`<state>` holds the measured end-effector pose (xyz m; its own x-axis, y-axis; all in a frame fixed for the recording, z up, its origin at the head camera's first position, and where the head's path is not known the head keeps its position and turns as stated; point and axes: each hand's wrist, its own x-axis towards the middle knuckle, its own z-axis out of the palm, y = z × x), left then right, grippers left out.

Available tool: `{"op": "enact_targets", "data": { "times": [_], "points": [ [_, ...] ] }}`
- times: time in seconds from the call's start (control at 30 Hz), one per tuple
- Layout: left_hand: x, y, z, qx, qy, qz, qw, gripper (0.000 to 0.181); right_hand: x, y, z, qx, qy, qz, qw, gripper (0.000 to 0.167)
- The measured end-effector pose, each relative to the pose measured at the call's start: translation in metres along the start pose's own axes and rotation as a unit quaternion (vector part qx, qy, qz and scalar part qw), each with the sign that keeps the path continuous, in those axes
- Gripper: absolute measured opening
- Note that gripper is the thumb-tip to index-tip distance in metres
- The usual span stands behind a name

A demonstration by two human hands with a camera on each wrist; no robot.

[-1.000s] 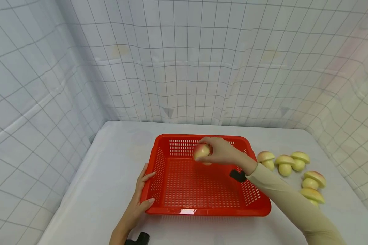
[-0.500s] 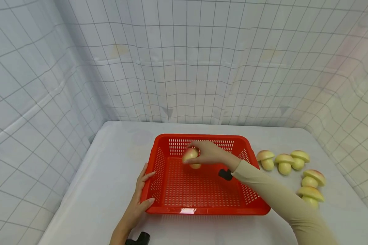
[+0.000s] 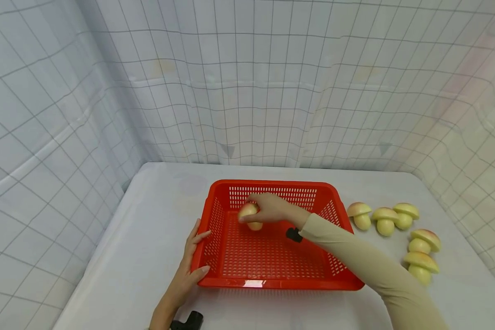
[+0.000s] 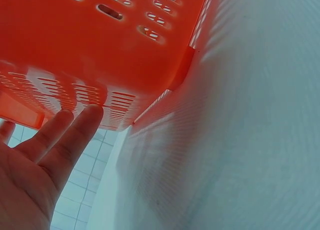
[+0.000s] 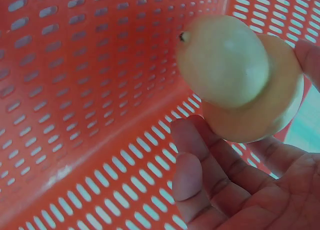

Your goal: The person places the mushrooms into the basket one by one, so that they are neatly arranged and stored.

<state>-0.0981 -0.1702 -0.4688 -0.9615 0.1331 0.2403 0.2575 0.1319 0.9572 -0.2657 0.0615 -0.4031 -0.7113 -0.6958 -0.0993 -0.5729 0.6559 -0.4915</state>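
A red perforated plastic basket (image 3: 301,283) stands on the white table. Inside it, above the floor of its left rear part, my right hand (image 3: 272,207) holds a toy mushroom (image 3: 247,211) by its cap. The cap is pale yellow with a reddish blush. In the right wrist view, the rounded stem of the mushroom (image 5: 225,60) points away from the palm, and fingers and thumb are around the cap. My left hand (image 3: 183,278) rests against the basket's left side, thumb on the rim near the front corner. Its fingers lie nearly straight along the outer wall in the left wrist view.
Several similar mushrooms lie on the table (image 3: 148,238) right of the basket: one mushroom (image 3: 360,215) close to its wall, a pair (image 3: 385,221) beside it, and two more farther right and nearer, including a front mushroom (image 3: 420,266). White gridded curtains (image 3: 268,91) enclose the table.
My right hand has moved left and slightly down inside the basket, carrying the mushroom from the rear middle toward the left rear. My left hand and the basket stay in place.
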Motion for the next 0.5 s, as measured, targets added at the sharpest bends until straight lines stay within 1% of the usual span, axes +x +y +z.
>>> {"op": "enact_targets", "data": {
  "times": [0.17, 0.4, 0.5],
  "points": [
    [0.000, -0.001, 0.000, 0.003, 0.002, 0.001, 1.0000, 0.069, 0.005, -0.002, 0.006, -0.014, -0.005, 0.000, 0.9999, 0.049],
    [0.000, -0.001, 0.000, 0.002, 0.003, 0.000, 1.0000, 0.069, 0.011, -0.007, 0.015, -0.026, -0.007, 0.004, 0.9996, 0.054],
    [0.000, -0.001, 0.000, 0.000, 0.001, 0.001, 1.0000, 0.069, 0.013, -0.009, 0.017, -0.029, -0.009, 0.005, 0.9995, 0.053]
  ]
}}
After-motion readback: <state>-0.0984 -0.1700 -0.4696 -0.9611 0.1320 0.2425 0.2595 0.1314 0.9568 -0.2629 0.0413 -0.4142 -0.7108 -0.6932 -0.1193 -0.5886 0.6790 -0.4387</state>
